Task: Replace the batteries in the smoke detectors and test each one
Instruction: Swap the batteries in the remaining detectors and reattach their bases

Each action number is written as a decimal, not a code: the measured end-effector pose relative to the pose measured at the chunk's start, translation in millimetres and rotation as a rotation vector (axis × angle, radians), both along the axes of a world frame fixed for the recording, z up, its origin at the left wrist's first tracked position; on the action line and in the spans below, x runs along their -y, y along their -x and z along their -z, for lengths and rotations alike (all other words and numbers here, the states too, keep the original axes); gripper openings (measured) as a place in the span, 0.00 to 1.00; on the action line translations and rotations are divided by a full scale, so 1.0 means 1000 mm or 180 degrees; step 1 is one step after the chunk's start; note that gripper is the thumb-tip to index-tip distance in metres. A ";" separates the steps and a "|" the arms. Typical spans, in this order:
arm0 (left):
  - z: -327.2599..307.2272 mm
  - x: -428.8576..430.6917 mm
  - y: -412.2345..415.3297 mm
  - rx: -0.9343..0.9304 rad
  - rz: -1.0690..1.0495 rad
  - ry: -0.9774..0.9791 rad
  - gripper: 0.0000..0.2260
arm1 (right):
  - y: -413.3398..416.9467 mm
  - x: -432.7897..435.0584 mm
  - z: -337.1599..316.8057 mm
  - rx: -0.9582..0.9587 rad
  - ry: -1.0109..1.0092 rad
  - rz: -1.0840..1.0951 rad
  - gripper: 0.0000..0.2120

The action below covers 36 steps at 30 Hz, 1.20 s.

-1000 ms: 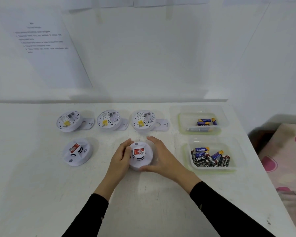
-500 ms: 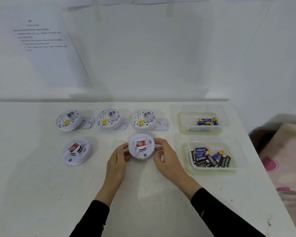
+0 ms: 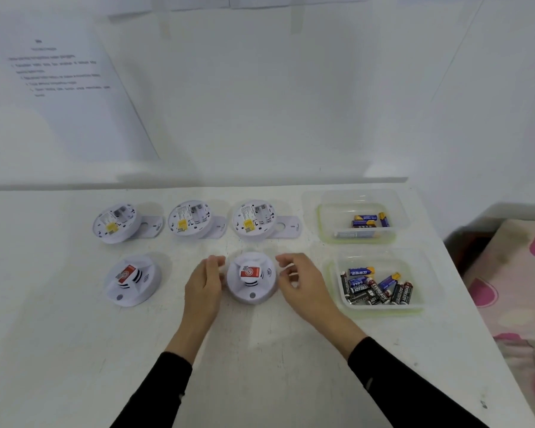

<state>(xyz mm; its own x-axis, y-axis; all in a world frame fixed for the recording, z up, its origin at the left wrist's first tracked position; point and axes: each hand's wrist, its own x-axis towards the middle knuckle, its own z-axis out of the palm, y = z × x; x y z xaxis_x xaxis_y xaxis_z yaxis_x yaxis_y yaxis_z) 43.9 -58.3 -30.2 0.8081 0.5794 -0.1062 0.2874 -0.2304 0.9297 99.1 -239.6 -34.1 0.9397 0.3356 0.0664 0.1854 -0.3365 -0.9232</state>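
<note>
A white smoke detector (image 3: 251, 278) with a red label lies face up on the table between my hands. My left hand (image 3: 205, 284) hovers just left of it, fingers relaxed, holding nothing. My right hand (image 3: 301, 282) is just right of it, fingers loosely curled, also holding nothing. A second face-up detector (image 3: 133, 280) sits to the left. Three detectors lie back side up in the far row: left (image 3: 115, 223), middle (image 3: 191, 219), right (image 3: 254, 219), each beside a mounting plate.
A clear tub (image 3: 380, 308) with several batteries stands at the right, another tub (image 3: 357, 237) with a few batteries behind it. A printed sheet (image 3: 65, 88) hangs on the wall. The table's right edge borders a pink patterned fabric (image 3: 519, 288).
Both hands pushed the detector away from me into line with the front row, then let go and drew slightly apart from it.
</note>
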 end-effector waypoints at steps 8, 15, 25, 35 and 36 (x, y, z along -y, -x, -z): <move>-0.034 -0.002 -0.088 -0.0212 0.0986 -0.0406 0.42 | -0.091 -0.012 -0.048 0.0355 0.0964 0.0054 0.20; -0.033 -0.025 -0.129 -0.1071 0.2069 -0.0789 0.56 | -0.152 0.056 -0.073 0.0112 0.1565 0.0531 0.17; -0.047 -0.011 -0.125 -0.0264 0.1649 -0.0699 0.45 | -0.169 0.099 -0.078 -0.0134 0.3616 -0.0128 0.15; -0.073 0.035 -0.105 0.0551 0.1795 0.1518 0.41 | -0.176 0.114 -0.068 -0.0088 0.3316 -0.0248 0.05; -0.072 0.037 -0.105 0.0598 0.1789 0.1803 0.44 | -0.174 0.116 -0.067 -0.0062 0.3132 -0.0191 0.04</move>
<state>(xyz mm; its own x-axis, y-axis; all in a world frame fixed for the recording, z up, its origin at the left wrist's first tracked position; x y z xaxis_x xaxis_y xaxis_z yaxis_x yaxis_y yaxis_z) 148.9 -95.1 42.0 0.9953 -0.0181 -0.0950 0.0966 0.2252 0.9695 273.2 -355.7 33.3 0.9173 0.2799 -0.2833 0.2150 -0.9468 -0.2394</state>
